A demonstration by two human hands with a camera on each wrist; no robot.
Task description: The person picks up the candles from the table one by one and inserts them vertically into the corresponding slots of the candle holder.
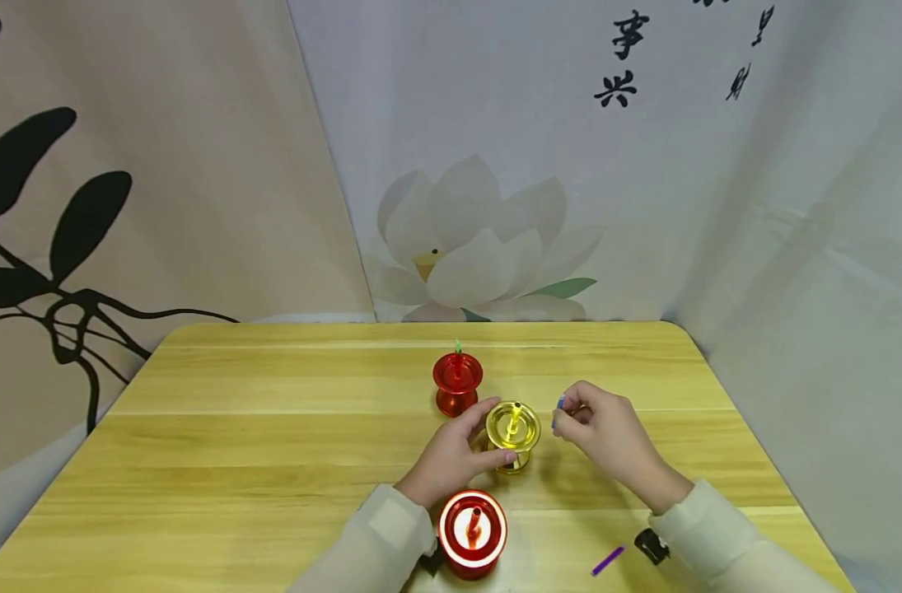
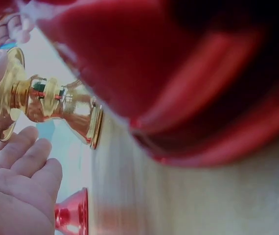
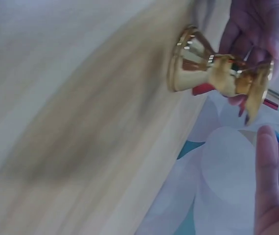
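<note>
Head view, centre frame: left hand (image 1: 451, 457) fingers wrap gold holder (image 1: 513, 436), steadying it on tabletop (image 1: 273, 445); right hand (image 1: 606, 436) fingers pinch blue stick (image 1: 560, 403) just right of it.

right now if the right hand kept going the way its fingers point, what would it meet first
Probably the gold holder: the right hand, pinching a blue candle, points left at its cup, with only a small gap between. Depth is hard to judge.
</note>
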